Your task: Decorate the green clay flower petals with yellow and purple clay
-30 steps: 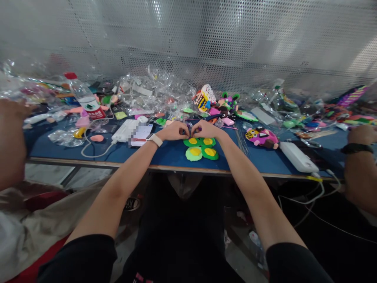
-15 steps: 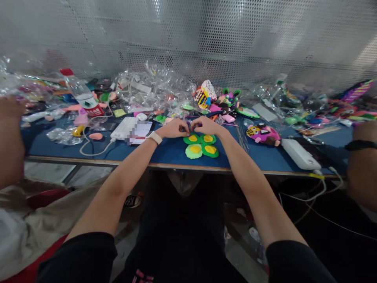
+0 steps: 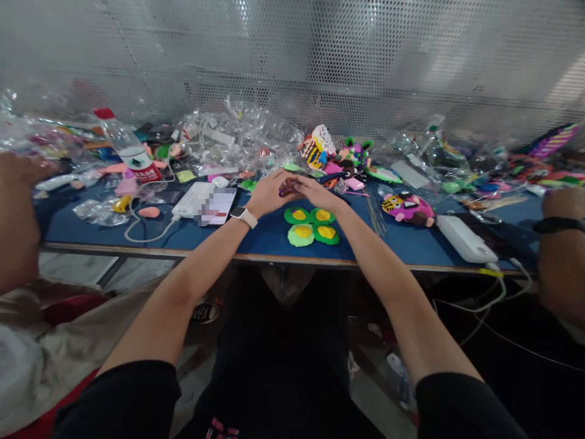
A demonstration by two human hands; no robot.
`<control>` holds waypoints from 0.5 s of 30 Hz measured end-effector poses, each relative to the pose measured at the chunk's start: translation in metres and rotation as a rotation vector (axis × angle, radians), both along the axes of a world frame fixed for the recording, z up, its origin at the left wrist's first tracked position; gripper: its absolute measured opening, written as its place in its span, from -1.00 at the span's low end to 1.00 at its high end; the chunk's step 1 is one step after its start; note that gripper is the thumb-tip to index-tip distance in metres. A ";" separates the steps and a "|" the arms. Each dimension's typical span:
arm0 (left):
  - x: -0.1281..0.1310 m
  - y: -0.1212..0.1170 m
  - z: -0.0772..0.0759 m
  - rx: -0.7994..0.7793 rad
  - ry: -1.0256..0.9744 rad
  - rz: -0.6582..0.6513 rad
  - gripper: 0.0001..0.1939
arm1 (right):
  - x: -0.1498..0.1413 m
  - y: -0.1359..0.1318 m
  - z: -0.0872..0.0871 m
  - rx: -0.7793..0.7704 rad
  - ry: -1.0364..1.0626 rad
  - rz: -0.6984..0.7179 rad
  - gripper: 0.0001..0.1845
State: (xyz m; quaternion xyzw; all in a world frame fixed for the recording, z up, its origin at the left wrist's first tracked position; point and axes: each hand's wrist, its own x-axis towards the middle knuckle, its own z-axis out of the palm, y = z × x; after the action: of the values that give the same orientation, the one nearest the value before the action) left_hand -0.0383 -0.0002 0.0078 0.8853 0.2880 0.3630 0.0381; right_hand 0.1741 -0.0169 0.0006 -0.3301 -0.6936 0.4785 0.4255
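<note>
A: Any txt legible?
B: Bottle [image 3: 137,160], 9 o'clock from the hands: red cap, red label [image 3: 148,174] w/ white chars, too blurry to read. Pink print [image 3: 222,428] on the black shirt, 6 o'clock, also unreadable. Phone [image 3: 221,206], 8–9 o'clock, screen partly pixelated.
A: What's around?
B: Blue worktop [image 3: 256,242], v. crowded. Clear wrappers [image 3: 247,140] heaped at 10–11, clay figs [image 3: 319,147] at 1, pink fig [image 3: 408,208] w/ yellow-black stripes at 3, white pwr bank [image 3: 467,239] at 3–4. Another person's hand [image 3: 25,167] far out at 9.
A: Hands?
B: L hand [image 3: 266,194] & R hand [image 3: 316,192] meet above the worktop, small dark purple bit [image 3: 287,188] showing btwn them. Can't tell if either grip is closed on it; fingers overlap.
A: Green pc?
B: Clover-like green pc [image 3: 312,227], flat on worktop at 5 o'clock, just beside the hands. 4 rounded lobes, yellow spot on each; its 7 o'clock lobe is paler, approx mint.
</note>
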 end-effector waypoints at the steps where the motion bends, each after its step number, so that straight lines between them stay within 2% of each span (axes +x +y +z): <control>1: 0.000 0.001 0.000 0.011 0.003 -0.003 -0.64 | -0.001 -0.001 0.000 -0.008 0.011 0.020 -0.49; 4: 0.000 0.004 0.000 0.048 0.014 -0.002 -0.71 | -0.004 -0.004 0.002 -0.043 0.019 0.038 -0.36; 8: 0.000 0.006 -0.001 0.073 0.004 0.006 -0.81 | -0.003 -0.005 0.003 -0.050 -0.016 0.004 -0.27; 11: -0.001 0.008 -0.002 0.053 -0.027 0.035 -0.83 | -0.001 -0.003 0.004 0.037 -0.064 -0.112 -0.21; 15: -0.002 0.008 -0.002 0.007 -0.049 0.083 -0.80 | 0.001 -0.001 0.005 0.116 -0.105 -0.253 -0.24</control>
State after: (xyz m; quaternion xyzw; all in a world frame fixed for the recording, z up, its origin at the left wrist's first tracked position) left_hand -0.0408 0.0082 0.0056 0.8635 0.3224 0.3869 0.0269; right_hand 0.1754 -0.0182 0.0051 -0.4143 -0.6942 0.3622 0.4639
